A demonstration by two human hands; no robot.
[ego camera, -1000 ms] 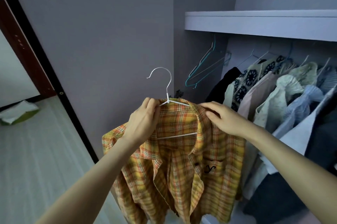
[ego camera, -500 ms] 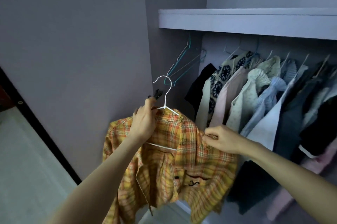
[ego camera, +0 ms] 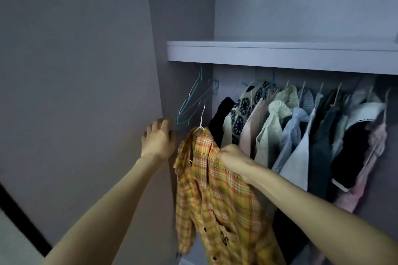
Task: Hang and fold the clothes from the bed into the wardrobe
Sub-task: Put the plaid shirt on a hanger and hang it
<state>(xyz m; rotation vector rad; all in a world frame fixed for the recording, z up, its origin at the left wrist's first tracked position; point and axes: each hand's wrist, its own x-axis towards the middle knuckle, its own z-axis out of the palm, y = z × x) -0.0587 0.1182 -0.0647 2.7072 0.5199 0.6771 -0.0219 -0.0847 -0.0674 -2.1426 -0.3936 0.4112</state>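
Gripping plaid shirt at shoulder, right hand bunches fabric; shirt on white hanger at wardrobe's left end, beside hung clothes. Left hand loosely spread, holding nothing, near wardrobe side panel.

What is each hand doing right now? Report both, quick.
Left hand: open, fingers loosely spread at the wardrobe's side panel, holding nothing.
Right hand: closed, gripping the yellow plaid shirt at its shoulder; the shirt is on a white hanger.
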